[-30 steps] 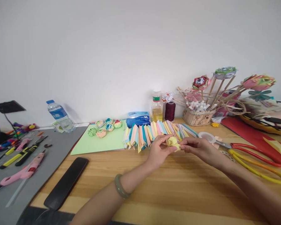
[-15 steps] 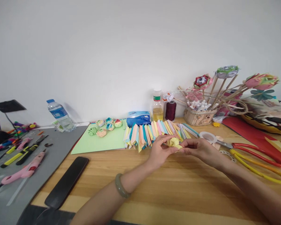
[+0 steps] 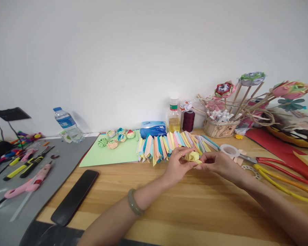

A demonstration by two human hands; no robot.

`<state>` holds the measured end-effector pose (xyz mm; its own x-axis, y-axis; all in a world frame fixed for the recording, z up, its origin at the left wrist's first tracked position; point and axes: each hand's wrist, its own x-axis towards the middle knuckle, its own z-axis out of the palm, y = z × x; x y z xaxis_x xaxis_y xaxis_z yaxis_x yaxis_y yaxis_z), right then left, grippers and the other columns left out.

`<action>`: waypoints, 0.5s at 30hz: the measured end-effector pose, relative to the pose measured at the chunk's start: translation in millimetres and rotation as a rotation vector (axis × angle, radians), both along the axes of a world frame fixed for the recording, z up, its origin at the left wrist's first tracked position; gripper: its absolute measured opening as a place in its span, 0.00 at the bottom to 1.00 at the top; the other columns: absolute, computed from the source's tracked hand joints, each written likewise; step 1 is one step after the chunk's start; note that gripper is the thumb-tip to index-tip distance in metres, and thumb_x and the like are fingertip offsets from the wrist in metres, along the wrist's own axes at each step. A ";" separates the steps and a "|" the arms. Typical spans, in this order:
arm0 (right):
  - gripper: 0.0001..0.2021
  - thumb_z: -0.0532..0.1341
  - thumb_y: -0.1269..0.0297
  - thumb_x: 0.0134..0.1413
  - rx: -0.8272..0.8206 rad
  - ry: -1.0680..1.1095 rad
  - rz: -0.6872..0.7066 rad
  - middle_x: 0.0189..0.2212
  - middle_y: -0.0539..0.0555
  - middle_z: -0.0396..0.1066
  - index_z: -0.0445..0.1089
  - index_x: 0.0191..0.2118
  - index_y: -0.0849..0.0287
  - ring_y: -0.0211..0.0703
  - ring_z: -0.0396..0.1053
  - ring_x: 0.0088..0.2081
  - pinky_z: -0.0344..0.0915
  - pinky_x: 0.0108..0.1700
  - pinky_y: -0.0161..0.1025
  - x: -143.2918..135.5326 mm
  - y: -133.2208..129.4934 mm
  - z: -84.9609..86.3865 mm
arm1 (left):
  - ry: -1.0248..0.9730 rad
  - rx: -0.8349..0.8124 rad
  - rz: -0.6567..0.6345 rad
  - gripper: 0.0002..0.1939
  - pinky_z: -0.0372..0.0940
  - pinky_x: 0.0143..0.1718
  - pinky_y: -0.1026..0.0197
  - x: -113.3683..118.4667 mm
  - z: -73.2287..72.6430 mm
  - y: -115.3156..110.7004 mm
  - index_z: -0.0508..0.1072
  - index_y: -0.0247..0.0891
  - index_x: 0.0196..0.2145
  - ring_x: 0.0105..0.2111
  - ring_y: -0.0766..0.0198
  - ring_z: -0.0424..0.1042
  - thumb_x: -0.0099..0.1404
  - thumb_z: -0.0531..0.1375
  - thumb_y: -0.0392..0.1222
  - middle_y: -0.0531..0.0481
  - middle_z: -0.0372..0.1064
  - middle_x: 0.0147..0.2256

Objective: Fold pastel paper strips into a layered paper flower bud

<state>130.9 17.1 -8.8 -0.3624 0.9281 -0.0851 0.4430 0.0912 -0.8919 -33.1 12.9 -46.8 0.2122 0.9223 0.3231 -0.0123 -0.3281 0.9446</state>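
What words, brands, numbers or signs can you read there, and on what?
No text reads clearly.
White marks on the blue-and-white soft plastic pack: too small.
Pale marks on the tilted, blue-capped, blue-labelled clear plastic bottle: too blurred.
Marks on the white-capped, green-and-red-labelled clear bottle of yellow liquid: too small.

Water bottle (image 3: 68,123), possibly a phone (image 3: 75,197)

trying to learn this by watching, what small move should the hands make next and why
Probably a gentle press by the right hand along the edge of the yellow folded paper, with the left hand bracing it: the left thumb and fingers grip the piece, the right fingertips are already at its right edge, and its folds look uneven there.
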 end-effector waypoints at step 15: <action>0.17 0.55 0.49 0.49 0.409 0.008 -0.110 0.25 0.53 0.68 0.70 0.28 0.58 0.41 0.63 0.27 0.59 0.29 0.36 8.6 -3.7 6.1 | -0.170 -0.481 -0.240 0.28 0.63 0.27 0.65 -1.9 7.6 0.9 0.65 0.40 0.48 0.30 0.65 0.67 0.50 0.60 0.53 0.48 0.68 0.30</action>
